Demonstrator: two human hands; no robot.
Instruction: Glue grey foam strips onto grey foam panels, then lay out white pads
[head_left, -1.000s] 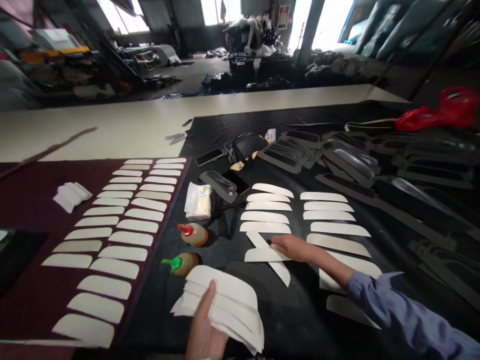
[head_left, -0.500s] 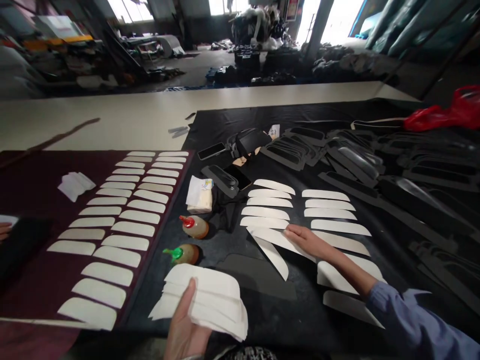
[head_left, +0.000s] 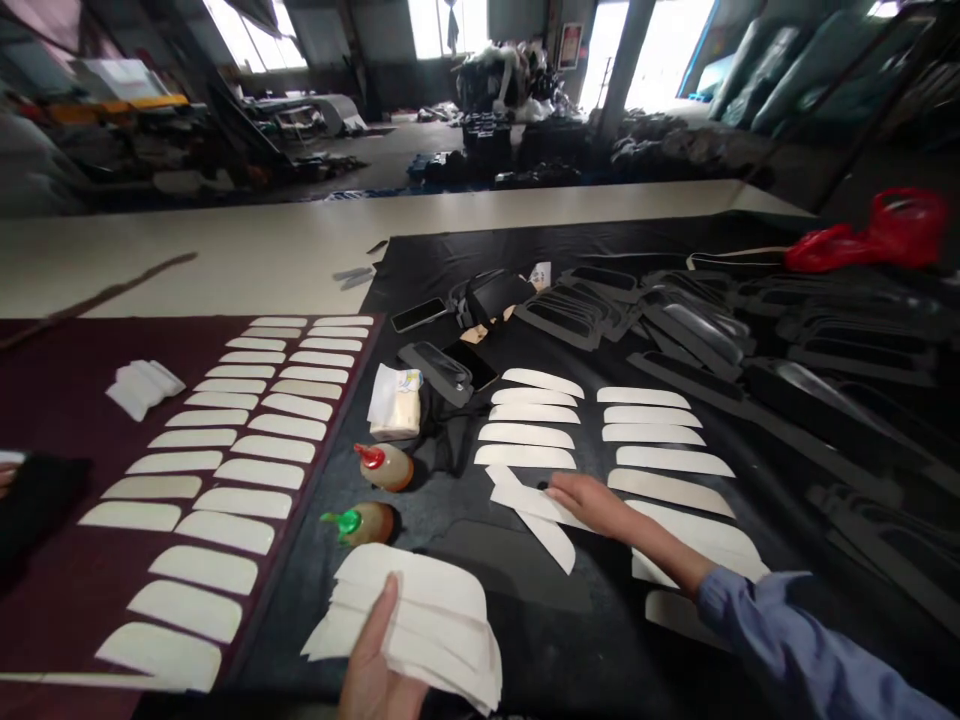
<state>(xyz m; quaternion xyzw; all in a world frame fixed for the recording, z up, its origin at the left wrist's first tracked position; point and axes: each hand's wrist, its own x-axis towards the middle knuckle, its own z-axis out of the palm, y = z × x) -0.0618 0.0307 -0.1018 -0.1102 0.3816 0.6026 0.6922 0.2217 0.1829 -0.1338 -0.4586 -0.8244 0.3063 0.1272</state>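
Note:
My left hand (head_left: 375, 650) grips a fanned stack of white cut pieces (head_left: 420, 610), thumb on top, close to the front edge of the black sheet. Between the fingers of my right hand (head_left: 592, 505) is the end of a single white piece (head_left: 529, 502). It lies across another slanted white piece (head_left: 551, 545), which rests on the black material. Two columns of white pieces, rounded at one end, are laid out there, among them a left-column piece (head_left: 525, 457) and a right-column piece (head_left: 671, 460). My right forearm covers part of the right column.
Left of the stack are a green-capped bottle (head_left: 364, 523), a red-capped bottle (head_left: 386, 467) and a tissue pack (head_left: 395, 405). More white pieces (head_left: 202, 575) lie in rows on maroon material. Phones, black cut parts (head_left: 570, 312) and a red bag (head_left: 870, 235) lie farther back. A co-worker's dark sleeve (head_left: 45, 500) shows at left.
My right hand has shifted left and slightly down with the white piece, which now crosses the slanted one. My left hand still holds the stack. The view has tilted up a little.

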